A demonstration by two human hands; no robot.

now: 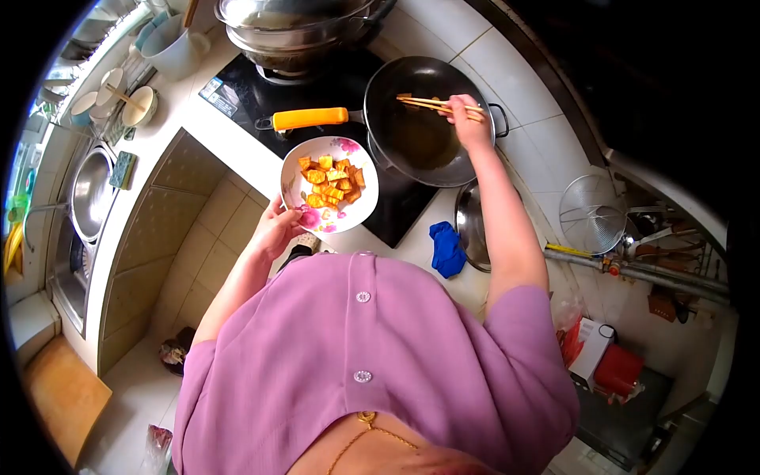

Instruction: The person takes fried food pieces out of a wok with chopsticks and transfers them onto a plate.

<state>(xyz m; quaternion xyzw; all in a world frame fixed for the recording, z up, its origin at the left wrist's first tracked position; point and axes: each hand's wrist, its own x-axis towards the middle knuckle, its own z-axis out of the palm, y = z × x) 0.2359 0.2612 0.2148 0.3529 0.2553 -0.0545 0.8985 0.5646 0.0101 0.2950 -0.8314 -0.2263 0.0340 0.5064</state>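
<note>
A floral plate (297,186) with browned yellow-orange food pieces (332,180) is held at its lower left rim by my left hand (277,227). My right hand (469,119) grips a pair of chopsticks (431,103) over the dark wok (396,150). Their tips are near a small piece of food at the upper left inside the wok, where some oil (431,146) lies at the bottom. An orange handle (310,118) sticks out from the wok to the left, just beyond the plate.
A large steel pot (293,36) stands on the black cooktop (237,95). Below the wok are a metal lid (473,226) and a blue cloth (447,249). At the left are a sink (93,194), a sponge (123,170) and bowls (140,107). A wire strainer (592,215) hangs at the right.
</note>
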